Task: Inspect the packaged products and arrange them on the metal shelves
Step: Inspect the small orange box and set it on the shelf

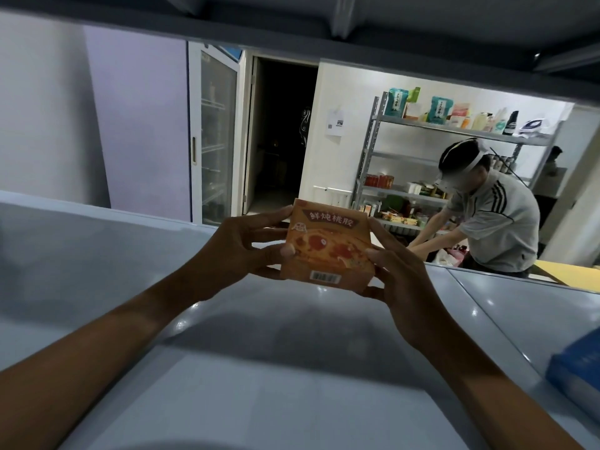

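Holding up an orange carton (328, 246) with both hands over the grey metal shelf (97, 254) right now, so we get a good look at the front: Chinese lettering on a brown band up top, a reddish food picture in the middle, barcode along the bottom edge. Our left hand (246, 245) pinches the carton's left side, thumb on the front face and fingers curled round the back. Our right hand (394, 271) does the same on the right side, thumb pressed on the front. The carton is upright, tipped a little, and sits clear above the shelf surface, not touching it. A blue box (574, 371) pokes in at the right edge of the shelf. Past the shelf, another person (493, 219) in a grey striped top bends over beside a stocked rack (454, 131), and a glass-door fridge (212, 138) stands against the wall.
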